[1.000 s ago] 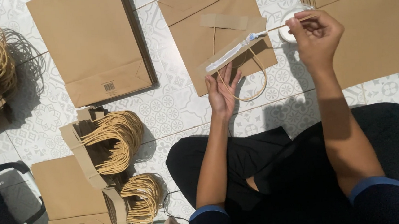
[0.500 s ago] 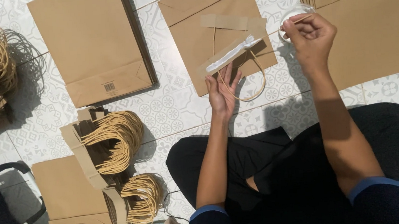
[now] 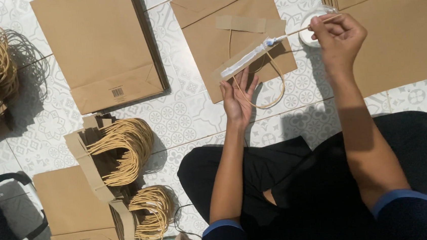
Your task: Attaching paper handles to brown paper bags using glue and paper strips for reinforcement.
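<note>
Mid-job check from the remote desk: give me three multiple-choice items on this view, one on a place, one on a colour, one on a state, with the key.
1. Where does the paper strip with the handle loop lie?
A. on the flat brown bag straight ahead
B. on the person's lap
C. on the bag stack at far left

2. What colour is the glue smeared along the strip?
A. red
B. white
C. black

3. What is the right hand doing?
A. resting open on the floor
B. gripping a bundle of handles
C. pinching a thin stick whose tip meets the strip's end

Key: 1 A, the strip lies across the middle bag, steadied by the left hand. 2 B, a white streak runs down the strip. 3 C, the fingers close on the stick beside the small white dish.
</note>
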